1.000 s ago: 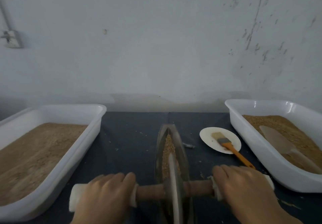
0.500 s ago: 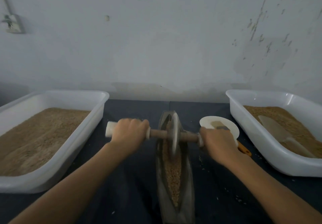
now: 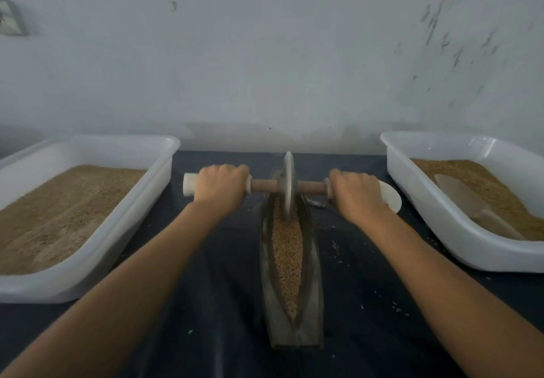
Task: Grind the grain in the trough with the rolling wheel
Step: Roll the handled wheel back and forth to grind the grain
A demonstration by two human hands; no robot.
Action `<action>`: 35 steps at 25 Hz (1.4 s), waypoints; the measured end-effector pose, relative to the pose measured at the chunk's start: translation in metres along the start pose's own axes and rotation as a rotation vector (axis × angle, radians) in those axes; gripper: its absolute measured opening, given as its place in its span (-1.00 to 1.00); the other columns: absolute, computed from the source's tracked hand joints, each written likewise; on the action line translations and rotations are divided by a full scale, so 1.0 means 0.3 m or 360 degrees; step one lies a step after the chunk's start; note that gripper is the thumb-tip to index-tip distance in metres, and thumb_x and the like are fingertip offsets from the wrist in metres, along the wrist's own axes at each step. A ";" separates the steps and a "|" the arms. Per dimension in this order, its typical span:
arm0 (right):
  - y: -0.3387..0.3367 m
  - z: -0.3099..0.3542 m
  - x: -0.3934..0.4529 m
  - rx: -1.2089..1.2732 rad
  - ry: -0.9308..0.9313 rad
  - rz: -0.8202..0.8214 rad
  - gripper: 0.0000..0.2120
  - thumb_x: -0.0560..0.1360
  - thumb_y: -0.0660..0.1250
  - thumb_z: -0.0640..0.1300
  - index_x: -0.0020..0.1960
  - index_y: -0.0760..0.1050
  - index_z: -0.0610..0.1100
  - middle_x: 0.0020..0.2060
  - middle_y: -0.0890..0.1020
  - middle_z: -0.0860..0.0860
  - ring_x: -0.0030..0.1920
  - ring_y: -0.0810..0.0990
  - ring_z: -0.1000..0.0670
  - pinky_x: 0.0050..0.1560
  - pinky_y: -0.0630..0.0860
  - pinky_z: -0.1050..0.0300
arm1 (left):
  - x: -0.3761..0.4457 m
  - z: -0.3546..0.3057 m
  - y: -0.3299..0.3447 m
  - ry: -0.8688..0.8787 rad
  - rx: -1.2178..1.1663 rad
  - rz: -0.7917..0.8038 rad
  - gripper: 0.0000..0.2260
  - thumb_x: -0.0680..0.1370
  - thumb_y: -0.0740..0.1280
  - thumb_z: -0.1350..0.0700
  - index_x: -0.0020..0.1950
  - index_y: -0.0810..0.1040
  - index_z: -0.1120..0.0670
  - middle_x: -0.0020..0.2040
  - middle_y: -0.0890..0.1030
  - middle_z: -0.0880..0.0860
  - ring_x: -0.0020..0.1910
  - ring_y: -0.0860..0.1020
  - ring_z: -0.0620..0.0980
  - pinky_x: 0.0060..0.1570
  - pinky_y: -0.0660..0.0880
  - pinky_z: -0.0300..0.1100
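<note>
With rolling wheel (image 3: 288, 185) at trough's (image 3: 290, 330) far end, arms reach full length. Left hand (image 3: 222, 185) and right hand (image 3: 354, 190) each wrapped tight round axle handle (image 3: 312, 187), either side: even downward load likely keeps disc upright. Grain (image 3: 287, 248) fills groove, mostly whole.

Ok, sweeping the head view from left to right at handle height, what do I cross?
Left white tub of grain → left hand on the handle → rolling wheel at the far end of the trough → right hand on the handle → small white dish → right white tub with a scoop.
</note>
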State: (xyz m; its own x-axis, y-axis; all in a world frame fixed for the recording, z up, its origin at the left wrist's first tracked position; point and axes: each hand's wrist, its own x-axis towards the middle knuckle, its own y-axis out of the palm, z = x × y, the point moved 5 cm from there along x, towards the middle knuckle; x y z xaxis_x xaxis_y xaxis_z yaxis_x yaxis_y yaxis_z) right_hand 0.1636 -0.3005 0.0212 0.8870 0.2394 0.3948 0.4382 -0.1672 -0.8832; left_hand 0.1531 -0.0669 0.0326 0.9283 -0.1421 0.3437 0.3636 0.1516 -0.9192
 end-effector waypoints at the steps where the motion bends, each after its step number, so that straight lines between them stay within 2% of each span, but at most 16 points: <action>1: -0.003 0.005 0.012 0.0006 -0.0005 0.0005 -0.86 0.52 0.30 -0.06 -0.08 0.37 -0.08 -0.27 0.57 -0.01 -0.31 0.54 -0.12 -0.38 0.24 0.09 | 0.020 0.001 0.007 0.0016 -0.0008 0.0007 -0.95 0.52 0.25 0.05 -0.07 0.42 0.00 -0.09 0.62 0.04 -0.11 0.59 0.14 -0.19 0.43 -0.08; 4: -0.008 -0.001 -0.131 0.0041 -0.0089 0.0137 -0.80 0.42 0.39 -0.08 -0.11 0.35 -0.05 -0.38 0.43 0.08 -0.36 0.49 -0.04 -0.43 0.31 0.11 | -0.111 0.002 -0.002 0.0099 0.0005 -0.0028 -0.83 0.47 0.32 0.03 -0.17 0.33 -0.01 -0.23 0.56 -0.04 -0.28 0.54 0.06 -0.33 0.36 -0.11; 6: -0.077 0.008 -0.300 0.0092 -0.0290 -0.0027 -0.69 0.24 0.48 -0.14 -0.23 0.33 -0.04 -0.45 0.35 0.11 -0.45 0.47 0.00 -0.52 0.04 0.22 | -0.295 -0.010 -0.042 0.0251 -0.0084 -0.0244 -0.75 0.31 0.44 0.06 -0.27 0.34 0.00 -0.41 0.47 -0.06 -0.49 0.46 0.03 -0.46 0.21 -0.18; 8: -0.170 0.009 -0.409 0.0146 -0.0477 -0.0283 -0.67 0.08 0.45 -0.21 -0.31 0.33 -0.04 -0.51 0.37 0.07 -0.56 0.34 0.02 -0.42 -0.13 0.28 | -0.430 0.000 -0.099 0.0424 -0.0177 -0.0442 -0.67 0.14 0.49 0.10 -0.32 0.34 -0.01 -0.49 0.38 -0.08 -0.59 0.37 -0.01 -0.47 0.03 -0.27; 11: -0.160 0.005 -0.382 0.0146 -0.0439 -0.0135 -0.54 -0.08 0.54 -0.27 -0.34 0.34 -0.07 -0.55 0.38 0.04 -0.61 0.28 0.02 -0.41 -0.15 0.32 | -0.416 0.008 -0.065 0.0396 -0.0092 -0.0249 -0.59 0.09 0.54 0.07 -0.32 0.32 -0.04 -0.51 0.37 -0.09 -0.61 0.36 -0.05 -0.51 0.02 -0.30; 12: -0.139 0.010 -0.325 0.0074 -0.0379 -0.0069 -0.53 -0.06 0.58 -0.27 -0.33 0.36 -0.07 -0.55 0.40 0.05 -0.61 0.33 0.01 -0.45 -0.12 0.31 | -0.359 -0.001 -0.041 0.0322 0.0004 -0.0166 -0.63 0.16 0.54 0.05 -0.31 0.34 -0.04 -0.48 0.43 -0.07 -0.58 0.42 -0.02 -0.51 0.12 -0.27; 14: -0.064 0.017 -0.174 -0.0137 -0.0225 -0.0005 -0.63 0.20 0.55 -0.16 -0.23 0.35 -0.05 -0.47 0.43 0.06 -0.50 0.43 -0.02 -0.50 0.07 0.22 | -0.199 -0.004 0.008 0.0103 0.0047 -0.0127 -0.80 0.39 0.41 0.00 -0.21 0.37 -0.04 -0.31 0.57 -0.03 -0.38 0.56 0.04 -0.41 0.30 -0.17; 16: -0.026 0.012 -0.033 -0.0081 -0.0109 -0.0069 -0.80 0.45 0.39 -0.06 -0.15 0.37 -0.08 -0.38 0.52 0.01 -0.40 0.50 -0.09 -0.41 0.17 0.13 | -0.048 0.006 0.037 -0.0022 0.0008 -0.0030 -0.89 0.50 0.28 0.02 -0.14 0.37 -0.01 -0.18 0.61 -0.01 -0.25 0.55 0.08 -0.31 0.33 -0.13; 18: -0.009 0.005 0.027 -0.0032 -0.0057 -0.0091 -0.83 0.52 0.31 -0.03 -0.12 0.38 -0.10 -0.33 0.57 -0.02 -0.35 0.53 -0.14 -0.40 0.18 0.12 | 0.013 0.006 0.040 -0.0020 0.0038 -0.0027 -0.87 0.52 0.27 0.02 -0.15 0.34 0.01 -0.16 0.61 0.02 -0.26 0.52 0.08 -0.29 0.32 -0.11; 21: -0.012 0.003 -0.094 0.0002 -0.0142 0.0011 -0.66 0.36 0.44 -0.09 -0.22 0.23 -0.02 -0.47 0.33 0.10 -0.45 0.44 -0.06 -0.50 0.26 0.16 | -0.092 0.000 0.011 0.0041 -0.0009 0.0047 -0.79 0.49 0.31 -0.01 -0.16 0.28 -0.02 -0.15 0.59 -0.02 -0.27 0.49 0.06 -0.29 0.29 -0.11; 23: -0.078 0.017 -0.265 0.0154 -0.0341 -0.0046 -0.48 0.11 0.56 -0.11 -0.27 0.20 0.03 -0.51 0.16 0.15 -0.53 0.37 0.04 -0.57 0.10 0.27 | -0.272 -0.015 -0.045 0.0224 -0.0030 -0.0133 -0.76 0.37 0.38 0.05 -0.21 0.30 -0.02 -0.30 0.53 -0.04 -0.38 0.51 0.05 -0.38 0.23 -0.15; 25: -0.116 0.006 -0.402 0.0286 -0.0436 -0.0104 -0.43 -0.06 0.60 -0.08 -0.30 0.24 0.06 -0.52 0.23 0.17 -0.58 0.29 0.13 -0.59 0.10 0.31 | -0.431 -0.024 -0.134 0.0442 -0.0152 -0.0515 -0.80 0.26 0.34 0.18 -0.29 0.32 0.00 -0.45 0.37 -0.05 -0.54 0.36 0.00 -0.42 0.13 -0.19; 27: -0.103 -0.010 -0.430 0.0347 -0.0431 0.0064 -0.47 -0.02 0.59 -0.04 -0.29 0.26 0.08 -0.53 0.31 0.16 -0.58 0.31 0.15 -0.62 0.25 0.25 | -0.478 -0.022 -0.139 0.0563 -0.0177 -0.0633 -0.83 0.25 0.28 0.22 -0.31 0.32 0.01 -0.47 0.32 -0.04 -0.56 0.30 -0.01 -0.41 0.13 -0.20; 30: -0.021 -0.008 -0.290 0.0075 -0.0189 0.0199 -0.63 0.36 0.42 -0.01 -0.23 0.17 0.09 -0.48 0.31 0.13 -0.47 0.36 0.10 -0.49 0.29 0.16 | -0.302 -0.038 -0.081 0.0411 0.0031 -0.0311 -0.73 0.22 0.49 0.16 -0.29 0.40 0.03 -0.44 0.47 -0.02 -0.53 0.45 0.05 -0.44 0.21 -0.18; 32: 0.006 0.000 -0.145 0.0025 -0.0114 0.0050 -0.73 0.43 0.36 -0.05 -0.18 0.22 0.03 -0.47 0.31 0.11 -0.44 0.38 0.00 -0.45 0.19 0.13 | -0.126 -0.016 -0.014 0.0146 0.0077 -0.0082 -0.82 0.41 0.40 0.05 -0.18 0.39 0.00 -0.26 0.59 0.00 -0.32 0.57 0.09 -0.36 0.30 -0.14; 35: -0.019 0.009 0.007 -0.0007 -0.0114 -0.0118 -0.82 0.44 0.39 -0.11 -0.15 0.39 -0.12 -0.38 0.54 -0.04 -0.40 0.52 -0.15 -0.42 0.16 0.11 | 0.015 0.007 0.038 -0.0007 0.0011 0.0088 -0.89 0.52 0.27 0.03 -0.12 0.35 -0.01 -0.12 0.61 0.02 -0.17 0.56 0.12 -0.26 0.36 -0.09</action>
State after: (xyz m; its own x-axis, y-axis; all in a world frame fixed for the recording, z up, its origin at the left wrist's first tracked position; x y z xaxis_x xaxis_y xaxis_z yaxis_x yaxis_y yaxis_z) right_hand 0.1626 -0.2966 0.0263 0.8396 0.3192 0.4395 0.5029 -0.1510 -0.8510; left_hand 0.1616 -0.0638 0.0239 0.9474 -0.1288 0.2931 0.3120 0.1658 -0.9355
